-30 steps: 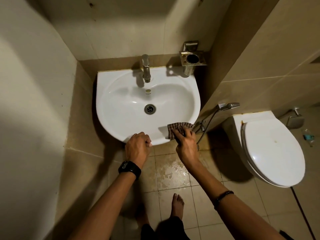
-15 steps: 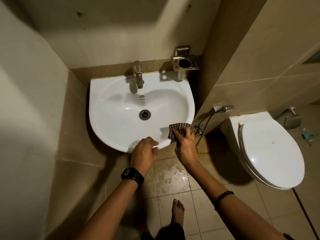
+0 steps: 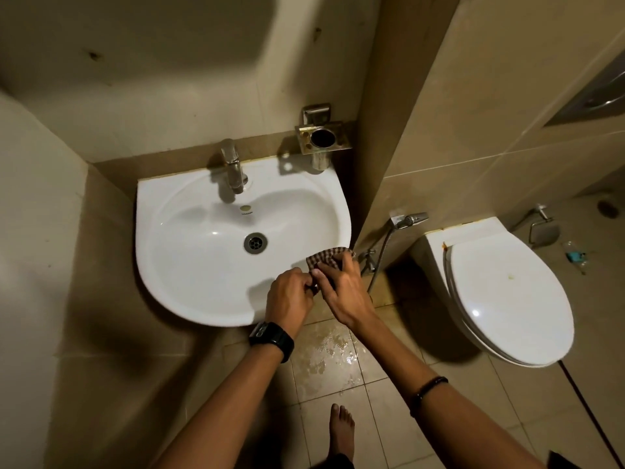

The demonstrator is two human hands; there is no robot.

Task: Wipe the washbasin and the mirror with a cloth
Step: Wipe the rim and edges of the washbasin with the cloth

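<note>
A white washbasin [image 3: 189,286] hangs on the wall, with a chrome tap [image 3: 232,169] at the back and a drain [image 3: 255,243] in the bowl. A small checked cloth [image 3: 326,258] lies on the basin's front right rim. My right hand [image 3: 345,292] presses down on it with spread fingers. My left hand [image 3: 291,301], with a black watch on the wrist, has come beside it and pinches the cloth's near edge. No mirror is in view.
A metal holder with a cup [image 3: 321,138] is fixed to the wall above the basin's right corner. A hand sprayer [image 3: 411,219] hangs on the partition wall. A white toilet [image 3: 507,299] with its lid down stands at right. The floor tiles [image 3: 329,353] below the basin are wet.
My left hand has left the basin's front rim and slid right to meet my right hand at the cloth. The view has tilted up a little.
</note>
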